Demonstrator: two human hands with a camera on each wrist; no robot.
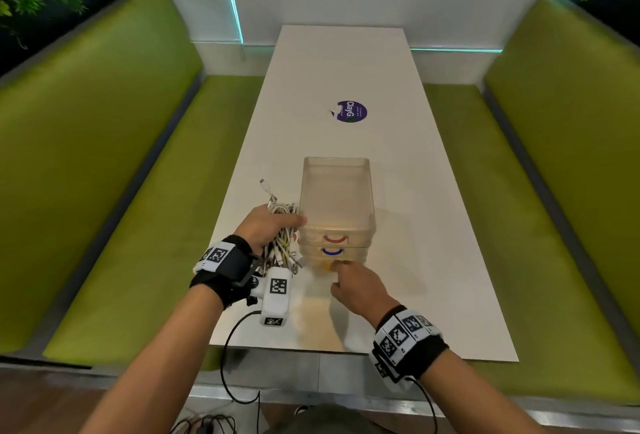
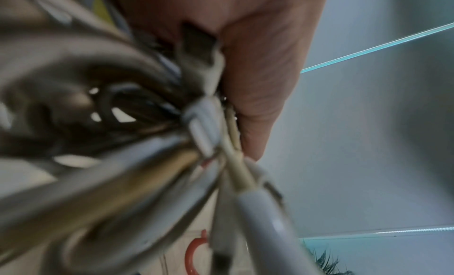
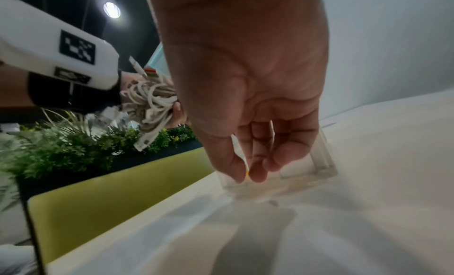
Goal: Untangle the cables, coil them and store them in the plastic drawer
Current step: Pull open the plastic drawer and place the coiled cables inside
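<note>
A clear plastic drawer unit stands on the white table, with a red handle, a blue handle and a yellow handle on its front. My left hand grips a bundle of white cables just left of the unit; the bundle fills the left wrist view. My right hand pinches the yellow handle of the bottom drawer between thumb and fingers. The drawers look closed.
Green bench seats run along both sides of the table. A purple round sticker lies farther back on the tabletop. Black wires hang from my wrist cameras over the near table edge. Plants sit behind the left bench.
</note>
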